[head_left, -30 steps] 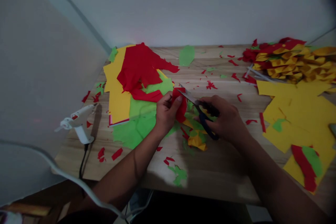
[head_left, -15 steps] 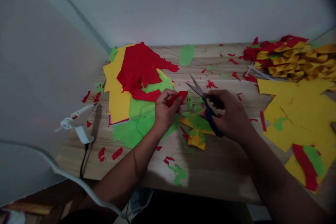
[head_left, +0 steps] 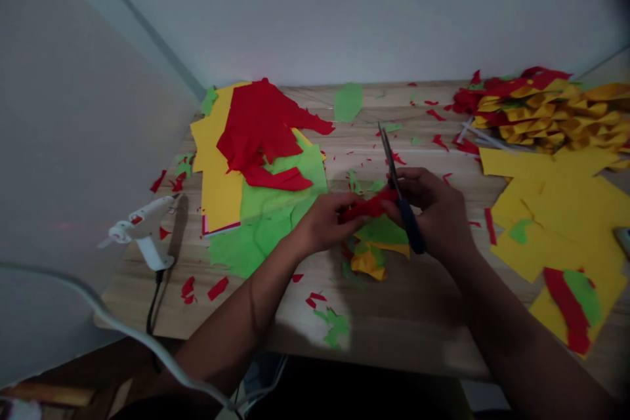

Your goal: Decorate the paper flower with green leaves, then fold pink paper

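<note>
My left hand (head_left: 329, 220) is closed on one end of a small red paper piece (head_left: 369, 208). At that piece's other end, my right hand (head_left: 433, 210) has its fingertips on the paper while also holding scissors (head_left: 388, 157) with dark blue handles. The blades look closed and point up and away from me. Beneath the hands lie green paper scraps (head_left: 386, 231) and a crumpled yellow piece (head_left: 368, 261). To the left, a big torn red sheet (head_left: 260, 125) rests over green paper (head_left: 266, 223) and yellow paper (head_left: 221, 190).
A white glue gun (head_left: 150, 230) stands at the table's left, its cord hanging over the edge. Yellow sheets (head_left: 556, 210) lie at the right, below a heap of ruffled yellow and red paper (head_left: 551, 111). A white cable (head_left: 113, 321) crosses the lower left.
My left hand has moved right with the red piece, which now spans both hands. The scissors have swung upright and their blades have come together.
</note>
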`<state>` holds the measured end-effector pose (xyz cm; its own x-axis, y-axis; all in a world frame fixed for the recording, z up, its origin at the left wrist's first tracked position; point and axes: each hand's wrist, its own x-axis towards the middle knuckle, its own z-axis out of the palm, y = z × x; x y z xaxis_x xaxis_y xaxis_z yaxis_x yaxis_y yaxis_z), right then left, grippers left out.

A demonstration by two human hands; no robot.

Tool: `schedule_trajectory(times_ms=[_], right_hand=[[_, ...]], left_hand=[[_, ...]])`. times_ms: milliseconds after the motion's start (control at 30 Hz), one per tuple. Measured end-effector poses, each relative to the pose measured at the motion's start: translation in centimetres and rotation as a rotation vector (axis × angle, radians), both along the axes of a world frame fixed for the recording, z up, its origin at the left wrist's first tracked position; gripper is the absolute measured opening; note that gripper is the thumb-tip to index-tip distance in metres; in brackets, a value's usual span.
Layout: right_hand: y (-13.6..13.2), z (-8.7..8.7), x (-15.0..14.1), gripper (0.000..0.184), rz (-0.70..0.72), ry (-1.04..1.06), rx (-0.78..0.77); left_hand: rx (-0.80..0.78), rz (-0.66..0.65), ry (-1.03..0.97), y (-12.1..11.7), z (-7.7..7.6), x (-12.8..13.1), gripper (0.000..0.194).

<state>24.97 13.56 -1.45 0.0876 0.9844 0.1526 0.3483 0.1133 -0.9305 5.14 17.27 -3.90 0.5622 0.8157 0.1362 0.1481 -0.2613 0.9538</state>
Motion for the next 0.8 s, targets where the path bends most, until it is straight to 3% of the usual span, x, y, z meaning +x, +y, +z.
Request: schedule_trajectory(times_ms=[67, 133, 367, 533, 800], right_hand=[[-0.1, 0.3, -0.1, 0.042, 0.012, 0.032, -0.022], [-0.1, 0.6, -0.2, 0.040, 0.012, 0.073, -0.047], [0.1, 0.6, -0.3, 0.038, -0.043, 0.067, -0.059], [0.0, -0.2, -0.4, 0.038, -0.052, -0.029, -0.015], [0.1, 0.0, -0.2, 0.040, -0.151, -0.016, 0.018]], left_hand=[[0.011, -0.037, 0.039, -0.1, 0.0, 0.0, 0.015], [0.000, 0.027, 0.012, -0.1, 0.1, 0.1, 0.017], [-0.322, 0.364, -0.398, 0.4, 0.1, 0.7, 0.038], [-0.476, 0.490, -0.632, 0.5, -0.3, 1.1, 0.033], [-0.740, 0.302, -0.850, 0.5, 0.7, 0.3, 0.016]])
